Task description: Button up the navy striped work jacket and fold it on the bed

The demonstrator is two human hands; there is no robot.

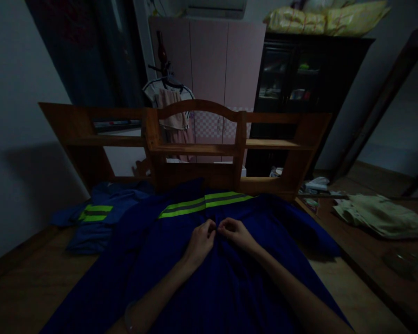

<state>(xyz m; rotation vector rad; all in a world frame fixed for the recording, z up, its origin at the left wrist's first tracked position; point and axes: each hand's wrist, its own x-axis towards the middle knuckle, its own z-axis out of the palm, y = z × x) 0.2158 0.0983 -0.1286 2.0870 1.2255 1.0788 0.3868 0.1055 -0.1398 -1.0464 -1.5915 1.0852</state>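
Note:
A dark blue work garment (pixel 174 246) with a yellow-green and grey reflective band (pixel 226 199) across its chest lies spread on the wooden bed surface. Both hands are at its front middle seam, just below the band. My left hand (pixel 204 236) is closed, thumb and fingers pinching the edge of the cloth. Close beside it, my right hand (pixel 235 232) pinches the opposite edge with thumb and forefinger. The fingertips almost meet. Any fastener between them is too small and dark to make out.
Left of the garment lies another folded blue garment (pixel 104 227) with a reflective strip. A wooden headboard with shelves (pixel 198 149) stands behind. Pale cloth (pixel 379 215) lies at the right, past the bed's edge. Beyond the headboard stand a pink wardrobe (pixel 209 65) and a dark cabinet (pixel 320 102).

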